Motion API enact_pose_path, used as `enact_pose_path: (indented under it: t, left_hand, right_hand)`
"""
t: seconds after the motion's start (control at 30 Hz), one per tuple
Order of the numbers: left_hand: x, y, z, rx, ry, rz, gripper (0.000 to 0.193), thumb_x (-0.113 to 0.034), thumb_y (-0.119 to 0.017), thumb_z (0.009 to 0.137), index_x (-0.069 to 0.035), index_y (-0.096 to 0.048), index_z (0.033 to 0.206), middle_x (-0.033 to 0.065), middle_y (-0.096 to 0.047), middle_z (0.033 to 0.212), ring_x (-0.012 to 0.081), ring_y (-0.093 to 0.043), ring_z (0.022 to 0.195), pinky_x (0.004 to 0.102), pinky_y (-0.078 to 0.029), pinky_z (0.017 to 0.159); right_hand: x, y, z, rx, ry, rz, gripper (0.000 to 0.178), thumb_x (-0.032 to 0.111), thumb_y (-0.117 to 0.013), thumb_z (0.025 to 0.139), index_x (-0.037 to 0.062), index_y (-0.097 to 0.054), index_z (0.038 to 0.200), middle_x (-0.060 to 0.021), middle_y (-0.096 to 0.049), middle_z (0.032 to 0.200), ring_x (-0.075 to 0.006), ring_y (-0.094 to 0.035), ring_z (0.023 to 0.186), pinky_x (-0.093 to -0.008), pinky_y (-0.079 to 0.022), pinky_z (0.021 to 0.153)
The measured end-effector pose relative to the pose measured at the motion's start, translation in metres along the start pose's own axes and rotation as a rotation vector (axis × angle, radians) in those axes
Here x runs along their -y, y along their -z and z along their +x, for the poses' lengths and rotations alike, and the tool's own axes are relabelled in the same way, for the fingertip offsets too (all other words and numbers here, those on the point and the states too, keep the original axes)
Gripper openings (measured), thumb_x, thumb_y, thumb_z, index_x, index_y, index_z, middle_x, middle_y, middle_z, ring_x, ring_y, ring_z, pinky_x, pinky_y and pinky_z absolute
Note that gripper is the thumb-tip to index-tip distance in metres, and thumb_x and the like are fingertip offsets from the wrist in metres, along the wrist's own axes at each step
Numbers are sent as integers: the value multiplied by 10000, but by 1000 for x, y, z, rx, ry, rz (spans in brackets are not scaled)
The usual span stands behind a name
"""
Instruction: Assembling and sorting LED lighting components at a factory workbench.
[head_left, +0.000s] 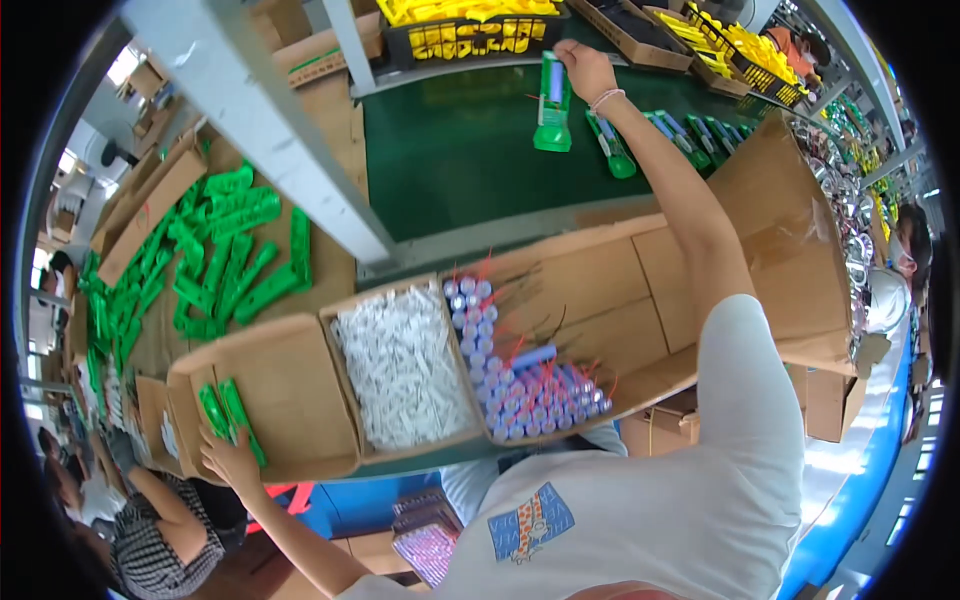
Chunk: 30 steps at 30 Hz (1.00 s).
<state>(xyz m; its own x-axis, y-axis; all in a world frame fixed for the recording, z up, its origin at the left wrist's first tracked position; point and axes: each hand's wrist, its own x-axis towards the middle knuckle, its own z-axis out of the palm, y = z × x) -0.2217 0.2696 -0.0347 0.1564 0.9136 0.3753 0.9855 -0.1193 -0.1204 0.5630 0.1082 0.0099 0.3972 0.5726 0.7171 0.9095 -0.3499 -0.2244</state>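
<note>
**Right hand [588, 70] pinching a casing [553, 110], left hand [232, 460] reaching to two more**

The white box [420, 449], filled with small white pieces [400, 365], is serving as the landmark here. Far to its left, a co-worker [165, 530] in a checked top is sitting near the small box [158, 425]. Farther out beyond its left side, a heap of green casings [258, 208] is lying on cardboard. Just beside it on the left, the shallow box [290, 400] is holding two green casings [240, 420]. The left hand is reaching in over their near ends, its fingers bent and slightly parted; whether it is gripping either one, I cannot tell. A grey post [260, 120] is slanting across, beyond the white box.

Touching the white box on the right, the long box [610, 300] is carrying purple cells [535, 395] with red and black wires. Well beyond the white box, the green belt [430, 160] is running past, with a black basket [465, 42] of yellow parts standing at its far edge.

Beyond the white box and to its right, the right hand is holding the casing's far end, fingers closed on it. That casing is bearing a purple cell and hanging over the belt or touching it; I cannot tell which. Farther right of the white box, more casings [685, 140] are lying in a row on the belt, and shiny metal parts [840, 190] are crowding the far right.
</note>
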Motion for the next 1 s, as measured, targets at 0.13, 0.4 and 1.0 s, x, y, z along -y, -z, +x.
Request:
enact_pose_path:
  t: [0.13, 0.4, 1.0]
  left_hand:
    - [-45, -7, 23, 371, -9, -179, 723, -182, -746, 718, 39, -417, 1323, 285, -559, 1175, 420, -550, 1090, 475, -454, 900]
    - [-145, 121, -68, 418, 316, -2161, 401, -218, -517, 989, -29, -434, 1334, 56, -561, 979, 140, -535, 844, 287, -490, 744]
    - [-261, 145, -194, 922, 189, -2363, 544, -43, -419, 941, -56, -204, 1440, 137, -483, 1240, 174, -558, 963, 313, -507, 775]
  right_hand:
    - [-138, -48, -38, 558, -68, -253, 166, 202, -530, 918, 164, -689, 948, -118, -674, 1005, -330, -637, 935, -411, -522, 821]
    - [60, 32, -77, 305, 23, 44, 179, 129, -596, 865, 130, -659, 1033, -96, -613, 1062, -313, -565, 1007, -407, -502, 811]
    - [331, 199, -229, 660, -9, 957, 100, 51, -693, 821, 39, -604, 779, -23, -599, 780, -75, -547, 612, -280, -422, 456]
